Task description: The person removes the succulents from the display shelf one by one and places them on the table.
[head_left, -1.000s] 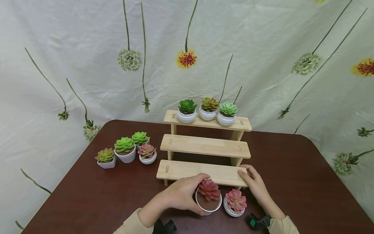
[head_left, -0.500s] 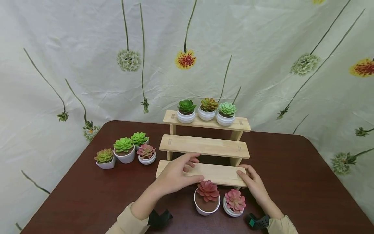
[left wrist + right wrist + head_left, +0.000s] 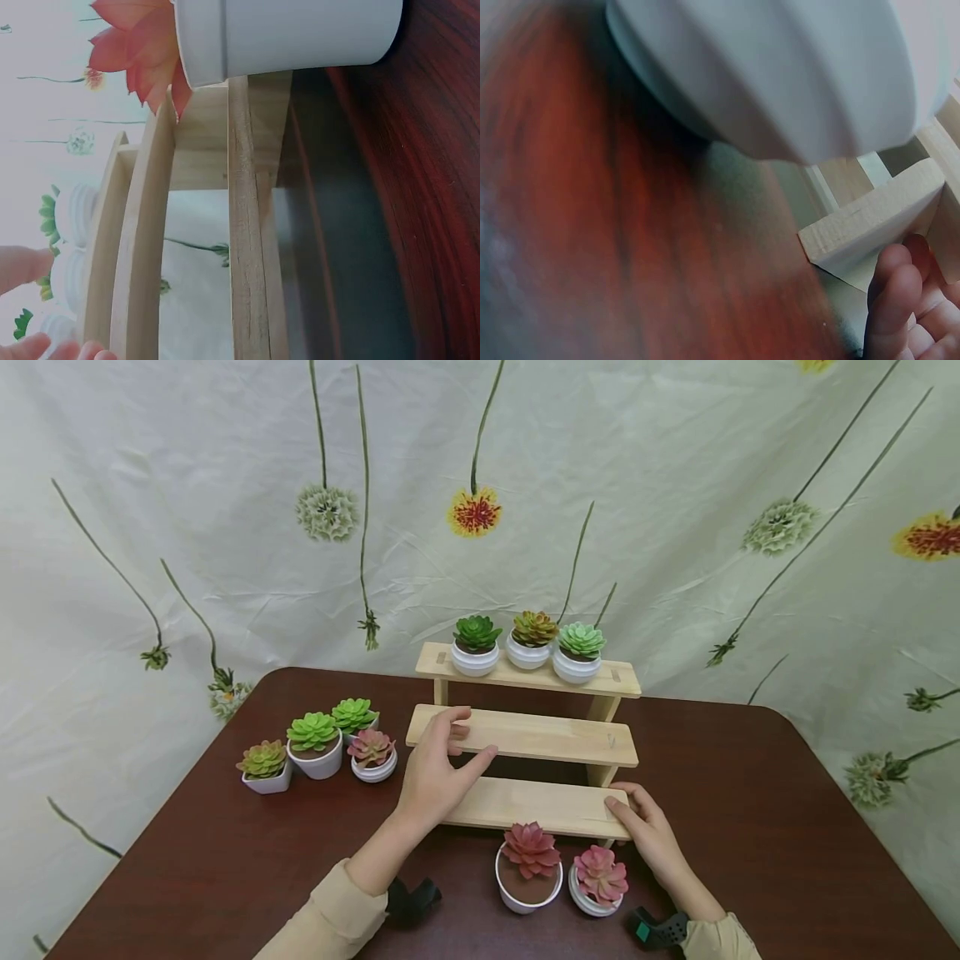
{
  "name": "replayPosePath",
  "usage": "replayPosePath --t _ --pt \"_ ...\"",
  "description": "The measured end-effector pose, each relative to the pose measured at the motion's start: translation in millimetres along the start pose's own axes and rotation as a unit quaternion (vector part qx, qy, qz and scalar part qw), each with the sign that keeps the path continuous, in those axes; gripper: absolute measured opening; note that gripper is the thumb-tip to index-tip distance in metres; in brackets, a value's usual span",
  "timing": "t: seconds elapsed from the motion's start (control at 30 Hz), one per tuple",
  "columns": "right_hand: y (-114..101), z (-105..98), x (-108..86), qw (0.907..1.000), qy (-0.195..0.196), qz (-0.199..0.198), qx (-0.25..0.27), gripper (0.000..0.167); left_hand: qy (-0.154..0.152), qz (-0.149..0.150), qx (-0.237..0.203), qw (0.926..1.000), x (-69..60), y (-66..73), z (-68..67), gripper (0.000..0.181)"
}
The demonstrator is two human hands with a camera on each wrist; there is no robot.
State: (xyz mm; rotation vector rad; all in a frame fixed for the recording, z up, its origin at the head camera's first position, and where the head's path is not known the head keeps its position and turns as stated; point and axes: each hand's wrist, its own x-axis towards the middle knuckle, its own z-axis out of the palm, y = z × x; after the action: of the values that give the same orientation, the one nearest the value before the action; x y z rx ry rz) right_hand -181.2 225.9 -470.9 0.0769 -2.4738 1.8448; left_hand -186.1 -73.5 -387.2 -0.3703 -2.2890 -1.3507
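Note:
My left hand (image 3: 437,774) hovers over the left part of the three-tier wooden shelf stand (image 3: 547,810), holding nothing, thumb and fingers spread apart. With the thumb on top of the lowest board and fingers at its edge, my right hand (image 3: 651,832) grips the stand's right end. On the table in front stand a dark red succulent in a white pot (image 3: 528,868) and a pink succulent in a ribbed white pot (image 3: 598,878). In the left wrist view, a white pot (image 3: 300,34) is close to the camera; another white pot (image 3: 780,75) fills the right wrist view's top.
The top tier holds a dark green succulent (image 3: 476,645), a brownish succulent (image 3: 532,639) and a pale green succulent (image 3: 579,652). Several potted succulents, including a bright green one (image 3: 315,743), stand at the table's left. A flower-printed cloth (image 3: 660,527) hangs behind.
My left hand has let go of the dark red succulent's pot, which stays on the table, and moved up and left to the middle board. My right hand keeps its hold.

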Motion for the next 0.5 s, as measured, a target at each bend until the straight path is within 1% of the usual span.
replayPosePath --t 0.13,0.27,0.37,0.5 --pt "-0.6 0.3 0.1 1.0000 -0.001 -0.001 0.001 0.026 0.019 -0.008 -0.025 0.9995 5.4 1.1 -0.2 0.050" --pt "-0.7 0.3 0.0 1.0000 0.000 0.001 0.003 0.026 0.022 -0.013 -0.044 0.9987 11.6 1.8 -0.4 0.050" --pt "-0.6 0.1 0.0 1.0000 0.001 0.002 0.003 0.025 0.033 -0.013 -0.046 0.9983 16.9 0.4 0.2 0.052" --pt "-1.3 0.2 -0.3 1.0000 0.003 0.003 0.002 0.025 0.059 -0.004 -0.039 0.9975 25.5 -1.2 1.0 0.055"
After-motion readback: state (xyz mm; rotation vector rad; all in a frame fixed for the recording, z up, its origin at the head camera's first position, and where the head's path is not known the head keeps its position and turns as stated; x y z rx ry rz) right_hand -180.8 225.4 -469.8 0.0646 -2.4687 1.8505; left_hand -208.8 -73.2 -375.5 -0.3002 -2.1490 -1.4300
